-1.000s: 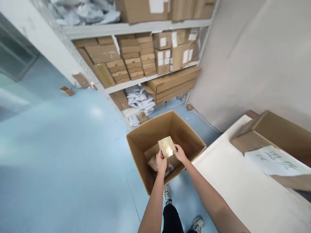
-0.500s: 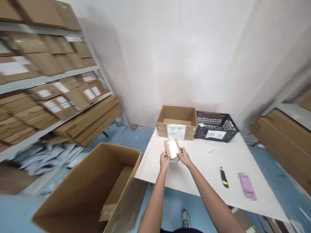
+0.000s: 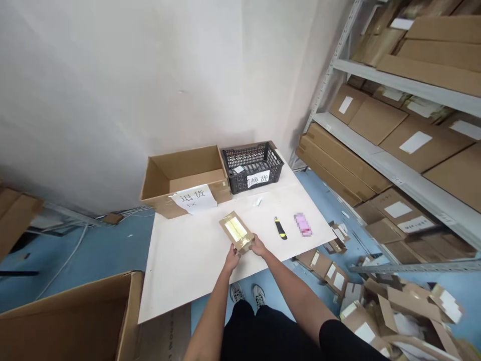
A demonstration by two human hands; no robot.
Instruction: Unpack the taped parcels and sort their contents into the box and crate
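Observation:
Both of my hands hold a small flat cardboard packet (image 3: 236, 230) sealed with shiny clear tape, just above the near part of the white table (image 3: 188, 255). My left hand (image 3: 231, 259) grips its near left corner. My right hand (image 3: 258, 246) grips its near right corner. On the table to the right lie a black and yellow utility knife (image 3: 280, 228) and a small pink object (image 3: 302, 224).
An open cardboard box (image 3: 180, 179) with a paper label and a black plastic crate (image 3: 251, 166) stand at the table's far edge. A large open carton (image 3: 71, 321) sits on the floor at left. Shelves (image 3: 398, 145) of boxes fill the right, with loose boxes (image 3: 391, 306) piled below.
I have turned right from the floor carton to face the table. The packet, held in both hands, came out of the carton and now hovers over the table.

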